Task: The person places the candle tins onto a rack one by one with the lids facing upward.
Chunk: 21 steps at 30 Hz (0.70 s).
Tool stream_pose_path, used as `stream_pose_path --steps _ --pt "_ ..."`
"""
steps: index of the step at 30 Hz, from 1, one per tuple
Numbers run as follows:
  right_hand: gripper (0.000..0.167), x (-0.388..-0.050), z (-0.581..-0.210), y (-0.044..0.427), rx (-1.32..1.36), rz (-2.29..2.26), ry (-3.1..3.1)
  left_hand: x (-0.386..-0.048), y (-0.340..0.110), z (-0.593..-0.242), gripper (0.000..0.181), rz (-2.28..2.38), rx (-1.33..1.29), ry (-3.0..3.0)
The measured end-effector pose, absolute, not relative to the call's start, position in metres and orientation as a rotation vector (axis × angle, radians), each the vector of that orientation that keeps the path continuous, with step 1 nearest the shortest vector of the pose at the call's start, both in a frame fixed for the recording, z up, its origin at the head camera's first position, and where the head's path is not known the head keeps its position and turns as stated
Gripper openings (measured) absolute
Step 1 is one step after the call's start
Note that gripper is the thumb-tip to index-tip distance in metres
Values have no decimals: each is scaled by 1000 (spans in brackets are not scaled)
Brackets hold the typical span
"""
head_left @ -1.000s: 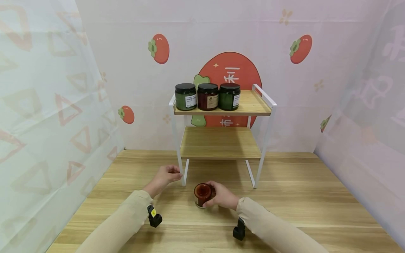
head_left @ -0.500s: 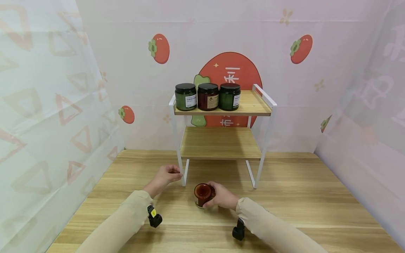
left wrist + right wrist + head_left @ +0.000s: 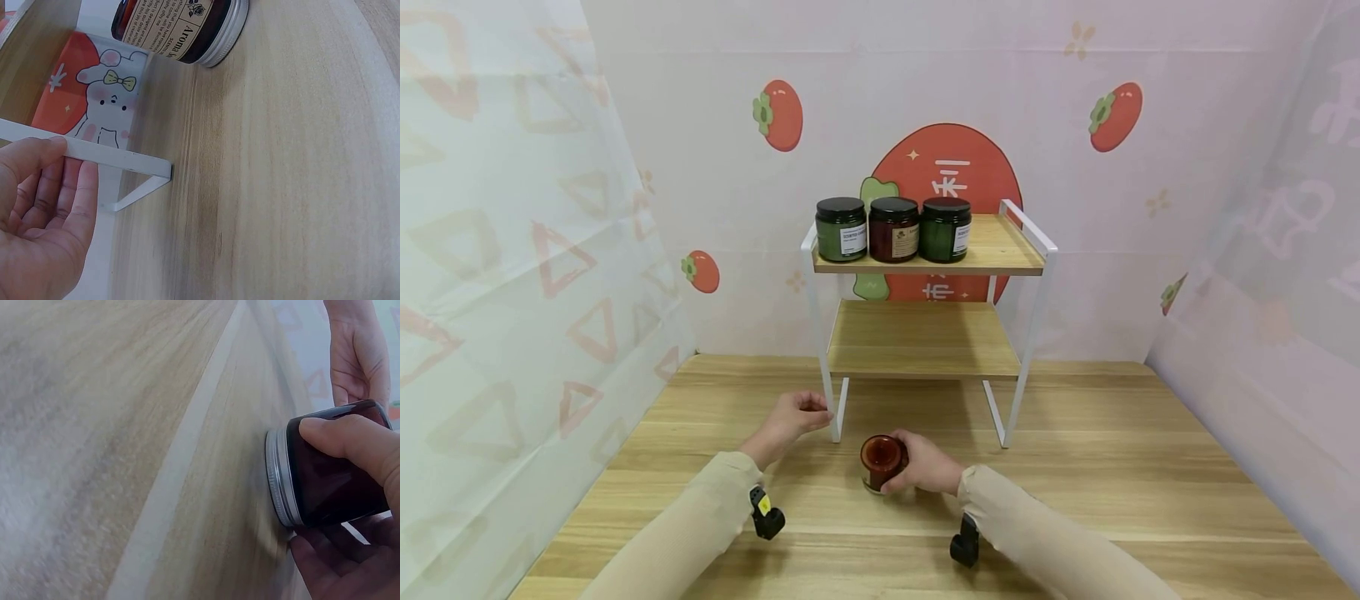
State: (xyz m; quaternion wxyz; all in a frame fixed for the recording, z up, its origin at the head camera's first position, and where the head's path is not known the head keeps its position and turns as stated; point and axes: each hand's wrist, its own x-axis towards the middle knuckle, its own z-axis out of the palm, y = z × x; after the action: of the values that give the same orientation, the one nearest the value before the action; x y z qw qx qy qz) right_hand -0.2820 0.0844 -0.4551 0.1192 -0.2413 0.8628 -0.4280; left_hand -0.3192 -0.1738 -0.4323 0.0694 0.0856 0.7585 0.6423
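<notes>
An amber glass jar (image 3: 878,471) with a paper label and a silver screw lid (image 3: 282,478) stands upside down on the table, its lid against the wood. My right hand (image 3: 931,465) grips it from the right, thumb on the near side and fingers round the far side. In the left wrist view part of the label on the jar (image 3: 167,25) is readable as "Aroma". My left hand (image 3: 786,423) pinches the rack's white front left leg (image 3: 103,153) low down, between thumb and fingertips.
The two-tier rack has a wooden top shelf (image 3: 1000,242) and a lower shelf (image 3: 925,337). On the top shelf's left side stand a green jar (image 3: 841,232), an amber jar (image 3: 887,237) and another green jar (image 3: 942,233), all black-lidded. Printed cloth (image 3: 700,150) surrounds the wooden table (image 3: 1112,467).
</notes>
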Motion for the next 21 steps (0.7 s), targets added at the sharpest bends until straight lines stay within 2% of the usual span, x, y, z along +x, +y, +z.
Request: stream_pose_path --steps 12,21 --pt "67 -279 -453 94 -663 -1255 2589 -321 -173 -435 15 1912 279 2290" --pt "63 -270 -417 110 -709 -1459 2597 -321 -174 -433 14 1932 282 2276"
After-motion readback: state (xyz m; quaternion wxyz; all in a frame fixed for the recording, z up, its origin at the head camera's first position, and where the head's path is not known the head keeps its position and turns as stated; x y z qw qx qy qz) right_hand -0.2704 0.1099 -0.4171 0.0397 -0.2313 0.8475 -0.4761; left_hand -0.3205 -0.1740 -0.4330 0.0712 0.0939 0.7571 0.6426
